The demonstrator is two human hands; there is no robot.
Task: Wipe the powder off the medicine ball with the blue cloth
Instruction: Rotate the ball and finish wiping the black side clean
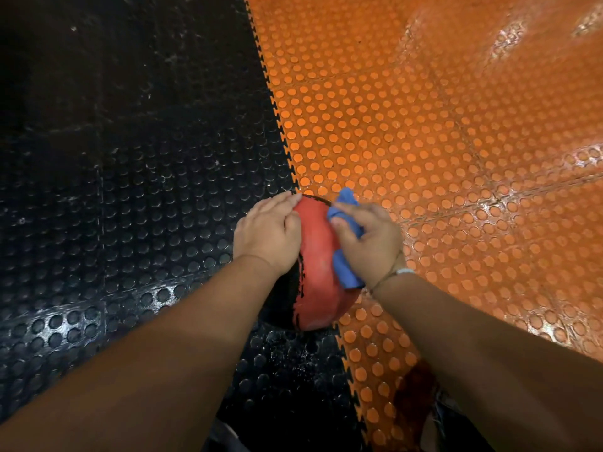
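I am steadying the medicine ball (318, 256), which is sitting on the floor where the black mat (130, 190) meets the orange mat (440, 141), with my left hand (267, 236) lying flat and open on its left side. My right hand (368, 243) is gripping the bunched blue cloth (346, 272) against the red panel; I am aiming for firm, overlapping strokes, probably turning the ball to reach fresh patches.

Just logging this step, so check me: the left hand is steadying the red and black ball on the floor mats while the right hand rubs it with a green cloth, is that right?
Not quite: the cloth is blue, not green, as the head view shows. The rest holds: the left hand steadies the red and black ball on the floor mats while the right hand rubs it with the cloth.
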